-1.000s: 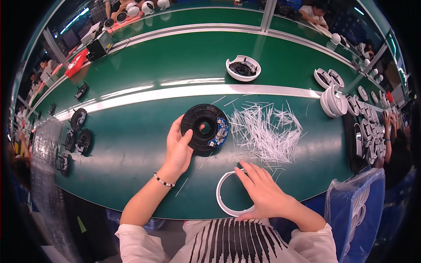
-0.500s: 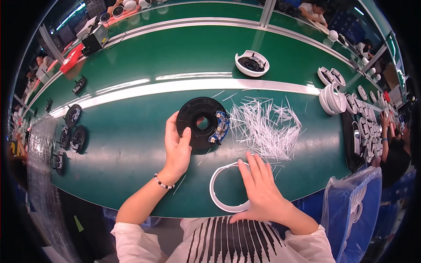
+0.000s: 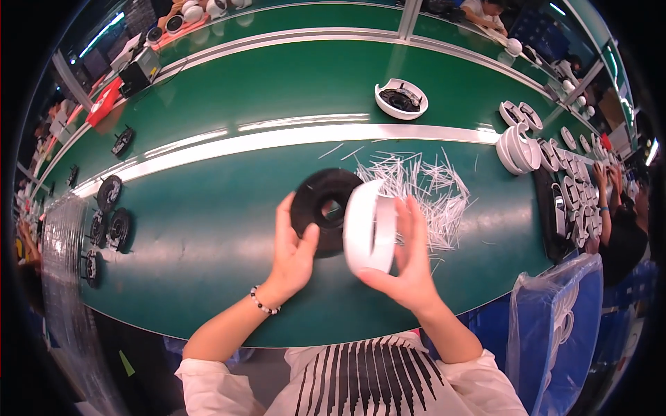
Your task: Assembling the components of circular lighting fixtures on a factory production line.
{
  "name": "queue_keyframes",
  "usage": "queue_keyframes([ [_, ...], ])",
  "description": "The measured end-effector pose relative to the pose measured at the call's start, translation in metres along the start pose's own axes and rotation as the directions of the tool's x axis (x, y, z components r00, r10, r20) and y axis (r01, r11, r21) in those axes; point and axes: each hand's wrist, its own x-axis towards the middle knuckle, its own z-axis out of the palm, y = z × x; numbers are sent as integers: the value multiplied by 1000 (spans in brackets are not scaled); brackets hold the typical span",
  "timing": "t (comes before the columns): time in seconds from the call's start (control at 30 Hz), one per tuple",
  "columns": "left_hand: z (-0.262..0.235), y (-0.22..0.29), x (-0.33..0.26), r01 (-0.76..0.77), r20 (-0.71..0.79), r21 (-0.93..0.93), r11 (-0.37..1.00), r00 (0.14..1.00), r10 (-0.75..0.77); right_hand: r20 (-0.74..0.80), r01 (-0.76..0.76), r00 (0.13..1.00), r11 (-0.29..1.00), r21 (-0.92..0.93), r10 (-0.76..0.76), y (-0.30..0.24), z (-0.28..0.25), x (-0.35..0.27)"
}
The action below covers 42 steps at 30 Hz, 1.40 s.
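Note:
My left hand [image 3: 295,253] grips a black disc with a hole in its middle [image 3: 312,201] by its left and lower edge, above the green table. In my right hand [image 3: 413,260] is a white ring-shaped housing [image 3: 364,232], stood nearly on edge with the fingers on its right side and the thumb below. The housing covers the disc's right part, where the circuit board is hidden. Behind them lies a loose heap of thin white strips [image 3: 444,187].
Several black disc assemblies [image 3: 121,229] stand at the left. A white housing with black parts inside [image 3: 401,99] rests beyond the metal rail. Stacked white housings [image 3: 517,149] are at the right, near a plastic-lined blue bin [image 3: 576,333]. Other people work farther off.
My right hand has picked up the white housing from the table and raised it to the disc. The disc has shifted slightly right and down in my left hand.

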Motion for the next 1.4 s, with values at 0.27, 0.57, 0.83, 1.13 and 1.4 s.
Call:
queue_keyframes([
  [0.27, -16, 25, 3, 715, 595, -542, 441, 697, -400, 199, 151, 973, 974, -168, -116, -12, 10, 8],
  [0.57, -3, 26, 9, 577, 234, -551, 603, 801, -552, 227, 234, 963, 861, -452, -142, -20, 25, 16],
  [0.83, -6, 37, 11, 581, 320, -557, 593, 810, -492, 286, 438, 898, 747, -499, -335, -18, 31, 23],
  [1.13, -13, 32, 8, 644, 394, -494, 584, 765, -510, 419, 451, 875, 724, -522, -243, -28, 22, 27],
  [1.4, -4, 28, 0, 514, 302, -596, 617, 856, -420, 259, 429, 903, 724, -540, -341, -15, 35, 16],
])
